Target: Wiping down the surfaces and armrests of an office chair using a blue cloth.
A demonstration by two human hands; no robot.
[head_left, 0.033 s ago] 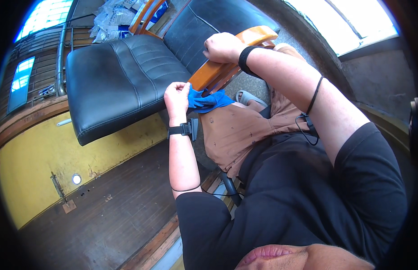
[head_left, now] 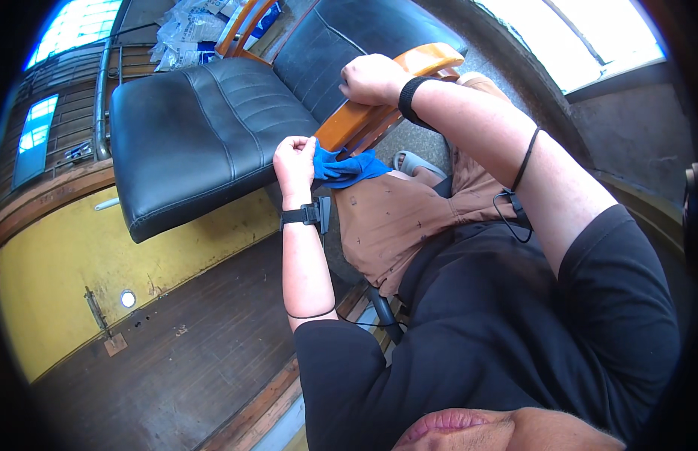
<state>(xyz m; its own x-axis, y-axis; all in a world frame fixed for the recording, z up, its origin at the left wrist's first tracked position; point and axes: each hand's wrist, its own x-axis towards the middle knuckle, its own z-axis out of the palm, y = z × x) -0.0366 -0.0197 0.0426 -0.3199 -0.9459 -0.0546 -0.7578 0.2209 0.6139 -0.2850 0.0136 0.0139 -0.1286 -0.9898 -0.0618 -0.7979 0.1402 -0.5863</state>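
Note:
My left hand (head_left: pixel 295 164) is closed on a blue cloth (head_left: pixel 349 170), thumb against fingers. The cloth hangs bunched beside the front end of the orange-brown wooden armrest (head_left: pixel 347 120), partly over my brown shorts. My right hand (head_left: pixel 373 80) is curled closed above the same armrest, near its middle. Its fingertips face away, so what they hold, if anything, is hidden. The armrest belongs to a chair with a black padded seat (head_left: pixel 191 139) and a black backrest (head_left: pixel 379 41). The seat's edge lies just left of my left hand.
Clear plastic bags (head_left: pixel 187 37) lie behind the chair's far armrest (head_left: pixel 244 30). To the left stand metal bars (head_left: pixel 102 105) and a yellow panel (head_left: pixel 56 263) above a dark wooden surface (head_left: pixel 176 368). A grey sandal (head_left: pixel 420 163) shows beneath the near armrest.

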